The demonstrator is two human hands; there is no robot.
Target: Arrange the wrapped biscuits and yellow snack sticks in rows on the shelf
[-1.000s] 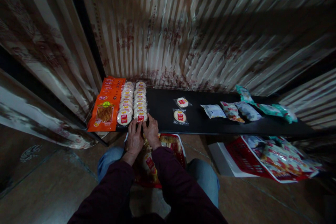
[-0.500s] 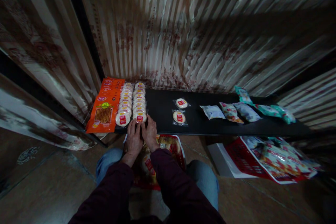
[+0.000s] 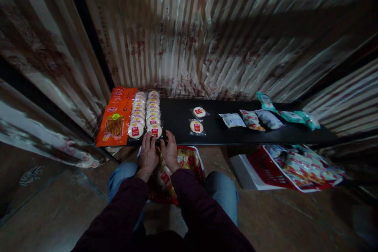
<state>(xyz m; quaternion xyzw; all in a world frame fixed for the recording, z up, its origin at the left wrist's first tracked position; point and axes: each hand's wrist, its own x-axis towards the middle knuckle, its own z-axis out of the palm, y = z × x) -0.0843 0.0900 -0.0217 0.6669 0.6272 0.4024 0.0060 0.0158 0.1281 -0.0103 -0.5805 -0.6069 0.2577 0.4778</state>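
Two rows of wrapped round rice crackers lie overlapped on a black shelf [image 3: 177, 126]. My left hand [image 3: 148, 155] has its fingers stretched forward, their tips at the front cracker [image 3: 154, 130] of the right-hand row. Just right of that cracker, my right hand [image 3: 169, 151] is open near the shelf's front edge, thumb apart from the fingers, and nothing shows in it. The front cracker [image 3: 136, 130] of the left-hand row is beside them. Two single crackers lie farther right, one nearer [image 3: 196, 126] and one behind it [image 3: 199, 112].
Orange snack packets [image 3: 115, 120] overlap at the shelf's left end. Several small bags [image 3: 232, 120] lie toward the right. Below my hands is a red-and-white box [image 3: 201, 165] of packaged food. Another box [image 3: 256, 169] with bags stands under the shelf's right side. Pleated curtain [image 3: 183, 39] hangs behind.
My right hand has drawn slightly back from the front cracker, its fingers now apart from it. My left hand stays at the cracker. The view has shifted slightly.
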